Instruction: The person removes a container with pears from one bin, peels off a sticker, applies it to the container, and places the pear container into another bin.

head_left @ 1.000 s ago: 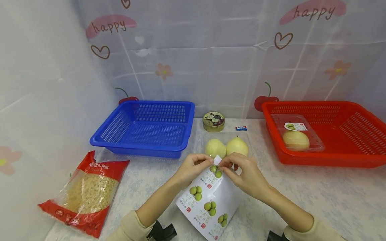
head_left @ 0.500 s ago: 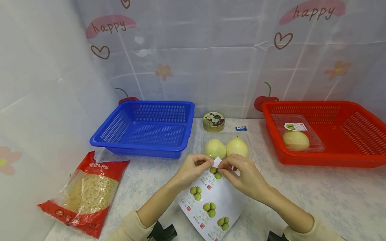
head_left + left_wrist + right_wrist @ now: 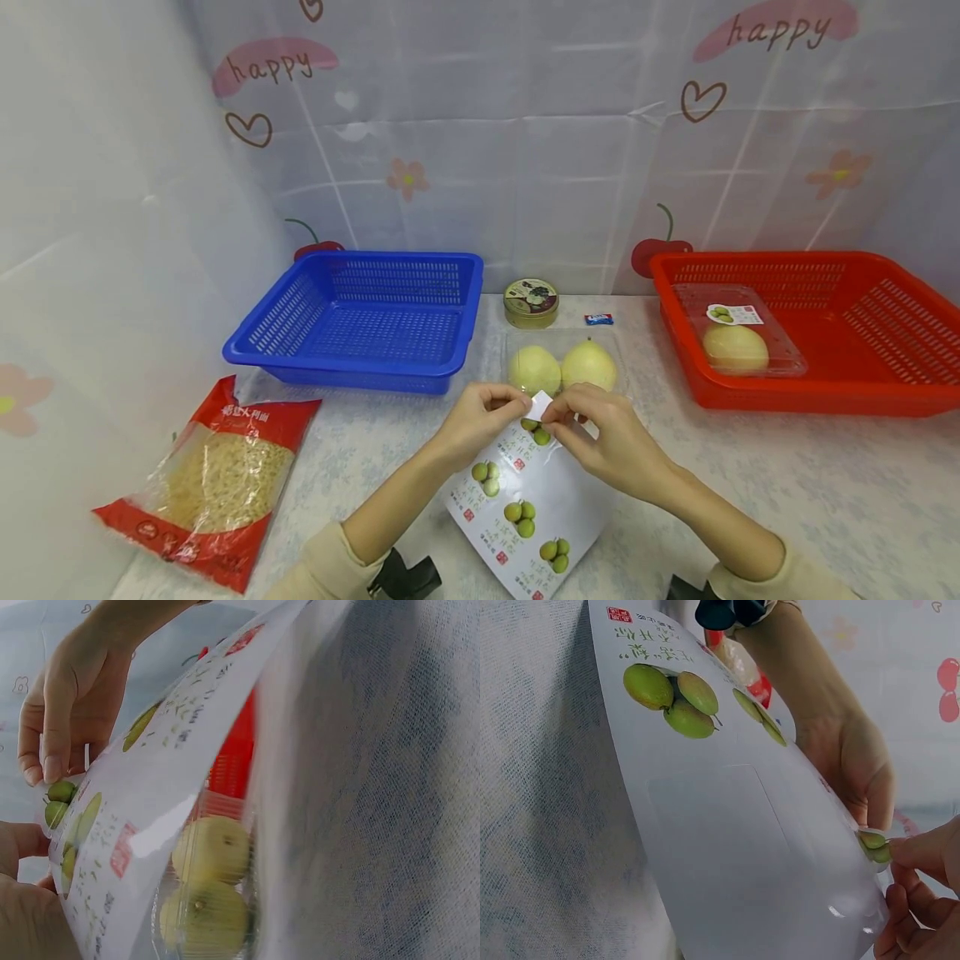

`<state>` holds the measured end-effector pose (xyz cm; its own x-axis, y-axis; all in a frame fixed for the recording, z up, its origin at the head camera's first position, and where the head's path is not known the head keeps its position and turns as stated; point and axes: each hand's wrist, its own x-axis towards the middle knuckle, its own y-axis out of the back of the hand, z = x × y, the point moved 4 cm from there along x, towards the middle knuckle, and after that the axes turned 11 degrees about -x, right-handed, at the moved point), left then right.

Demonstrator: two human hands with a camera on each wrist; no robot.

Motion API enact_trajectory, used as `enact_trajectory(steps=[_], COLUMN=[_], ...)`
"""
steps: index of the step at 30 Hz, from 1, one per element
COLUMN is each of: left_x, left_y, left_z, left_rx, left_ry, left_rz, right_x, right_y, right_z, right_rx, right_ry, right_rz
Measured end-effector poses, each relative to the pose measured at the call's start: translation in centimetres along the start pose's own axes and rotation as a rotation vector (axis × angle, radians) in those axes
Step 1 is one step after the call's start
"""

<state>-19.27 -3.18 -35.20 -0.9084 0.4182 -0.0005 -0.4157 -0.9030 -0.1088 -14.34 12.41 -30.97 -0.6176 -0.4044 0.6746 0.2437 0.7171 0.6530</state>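
Both hands hold a glossy white sticker sheet (image 3: pixel 528 508) printed with green fruit and small red seals. At its top edge, my left hand (image 3: pixel 480 425) pinches the corner between thumb and fingers. Just right of it, my right hand (image 3: pixel 611 433) pinches the fruit-printed sticker (image 3: pixel 874 846) near that edge. In the right wrist view, a bare rectangular outline shows on the sheet. Behind the hands lies a clear plastic tray (image 3: pixel 558 337) with two pale yellow-green pears (image 3: pixel 589 365), their lower parts partly hidden.
A blue basket (image 3: pixel 352 367) stands at the back left. To the right, a red basket (image 3: pixel 825 396) holds a labelled clear box (image 3: pixel 783 354) with a pear. A round tin (image 3: pixel 531 304) and a small blue packet (image 3: pixel 598 319) sit behind the tray. At left lies a pasta bag (image 3: pixel 217 479).
The sheet's lower part has swung slightly right, and its top edge has dropped a little. Both hands keep their pinch in nearly the same place.
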Motion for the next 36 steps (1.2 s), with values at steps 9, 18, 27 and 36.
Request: enact_trajectory(steps=[9,18,27,36], left_x=[0.0,0.0,-0.1,-0.5], left_y=[0.1,0.1,0.2,0.1], left_z=[-0.1,-0.2,-0.3,-0.5], left_rx=[-0.026,-0.061,-0.069,-0.104], left_ry=[0.029,0.051,0.086,0.141], left_rz=[0.012,0.004,0.001,-0.078], right_x=[0.0,-0.1,-0.1,-0.1], right_y=[0.1,0.3,0.7,0.6], right_z=[0.0,0.3,0.4,1.1], right_rx=[0.036,0.080,0.103,0.125], right_ry=[0.019,-0.037,-0.048,-0.117], right_rz=[-0.017,-0.061,-0.071,-0.069])
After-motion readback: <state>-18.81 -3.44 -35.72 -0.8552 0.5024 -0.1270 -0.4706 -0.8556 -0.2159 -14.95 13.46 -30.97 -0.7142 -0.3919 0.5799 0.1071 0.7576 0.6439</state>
